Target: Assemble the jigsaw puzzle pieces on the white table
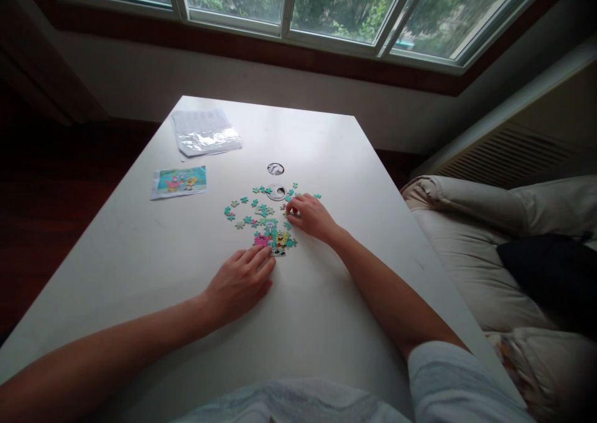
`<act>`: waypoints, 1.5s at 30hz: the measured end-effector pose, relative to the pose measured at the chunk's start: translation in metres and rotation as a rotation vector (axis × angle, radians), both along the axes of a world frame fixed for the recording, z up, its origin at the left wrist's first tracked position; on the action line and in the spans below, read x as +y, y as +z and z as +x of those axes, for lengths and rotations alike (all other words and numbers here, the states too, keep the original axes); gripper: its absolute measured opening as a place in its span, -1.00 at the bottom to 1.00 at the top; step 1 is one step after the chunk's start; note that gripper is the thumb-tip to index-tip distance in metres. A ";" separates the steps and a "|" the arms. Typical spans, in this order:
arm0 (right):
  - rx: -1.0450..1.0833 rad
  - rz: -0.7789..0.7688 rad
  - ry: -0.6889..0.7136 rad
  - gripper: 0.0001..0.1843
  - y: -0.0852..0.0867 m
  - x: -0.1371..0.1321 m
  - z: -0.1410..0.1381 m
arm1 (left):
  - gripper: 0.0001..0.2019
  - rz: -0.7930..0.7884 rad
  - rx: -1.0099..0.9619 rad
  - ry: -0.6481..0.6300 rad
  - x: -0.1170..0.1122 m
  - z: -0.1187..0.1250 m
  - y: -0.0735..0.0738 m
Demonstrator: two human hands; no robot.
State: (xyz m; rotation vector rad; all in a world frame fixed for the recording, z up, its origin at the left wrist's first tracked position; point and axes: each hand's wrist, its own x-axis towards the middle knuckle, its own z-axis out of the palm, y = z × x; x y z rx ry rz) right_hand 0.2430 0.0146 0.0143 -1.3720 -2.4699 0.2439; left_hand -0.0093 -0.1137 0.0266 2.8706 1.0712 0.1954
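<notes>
A partly joined jigsaw puzzle (282, 240) with a yellow cartoon figure and a pink patch lies on the white table (153, 267). My left hand (243, 280) rests flat at its lower left edge, fingers stretched out and fingertips touching it. Just above the joined part, my right hand (311, 216) has thumb and fingers pinched together at the loose pieces. Whatever sits between those fingertips is too small to make out. Loose green puzzle pieces (254, 203) are scattered above and to the left of the joined part.
A small picture card (180, 181) with cartoon figures lies at the left. Behind it is a clear plastic bag (208, 132) with papers. Two round openings, one a ringed grommet (277, 191), are set in the tabletop. A beige sofa (466, 249) stands at the right.
</notes>
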 end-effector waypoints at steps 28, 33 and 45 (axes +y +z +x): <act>0.398 -0.266 0.339 -0.91 0.006 -0.033 -0.045 | -0.70 -0.045 -0.105 -0.419 0.003 0.001 -0.002; 0.382 -0.241 0.408 -0.89 0.003 -0.033 -0.046 | -0.70 -0.047 -0.113 -0.417 0.003 0.001 -0.001; 0.338 -0.166 0.305 -0.91 -0.001 -0.025 -0.038 | -0.69 -0.035 -0.109 -0.395 0.002 0.000 -0.003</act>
